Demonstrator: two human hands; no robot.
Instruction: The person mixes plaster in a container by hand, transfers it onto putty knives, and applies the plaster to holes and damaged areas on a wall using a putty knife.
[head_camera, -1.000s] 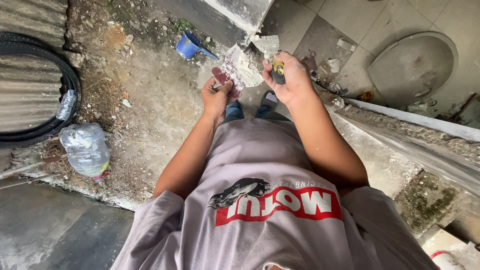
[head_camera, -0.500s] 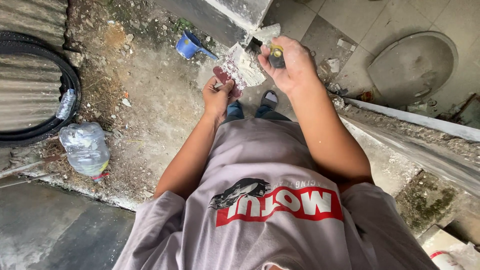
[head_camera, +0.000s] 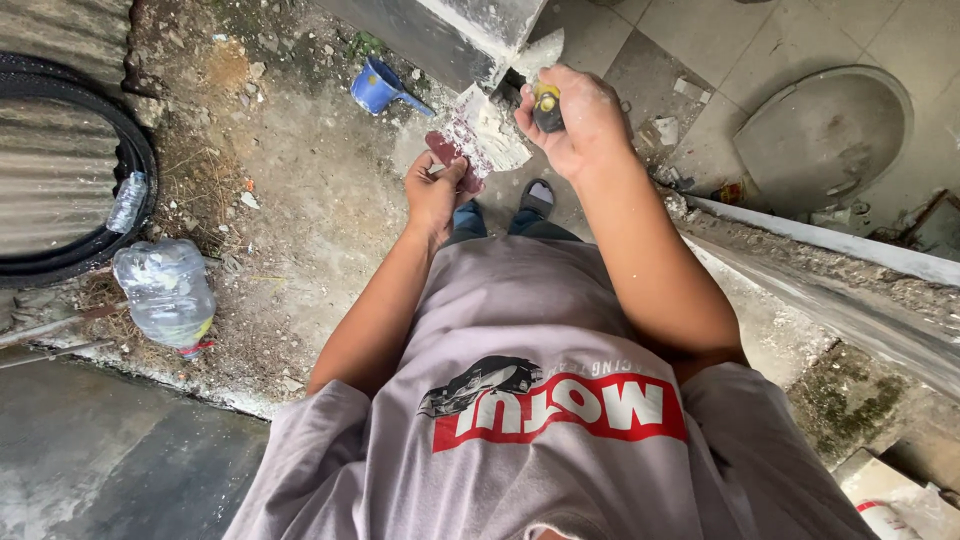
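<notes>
My left hand (head_camera: 433, 190) grips the dark red handle of a wide scraper (head_camera: 487, 133) whose blade is smeared with white putty. My right hand (head_camera: 575, 120) is closed around the yellow and black handle of a second putty knife (head_camera: 541, 70), its pale blade pointing up toward the grey concrete ledge (head_camera: 455, 30). The two blades are close together in front of me, the right one slightly higher. My grey shirt fills the lower view and one shoe (head_camera: 538, 195) shows below my hands.
A blue scoop (head_camera: 378, 87) lies on the dirty concrete ground. A large clear water jug (head_camera: 165, 292) and a black tyre (head_camera: 120, 200) sit at the left by corrugated sheet. A round grey basin (head_camera: 825, 135) rests on tiles at the right, beside a concrete kerb (head_camera: 850, 260).
My right hand has lifted up and away with the yellow-handled knife, toward the ledge. My left hand with the scraper has stayed almost still.
</notes>
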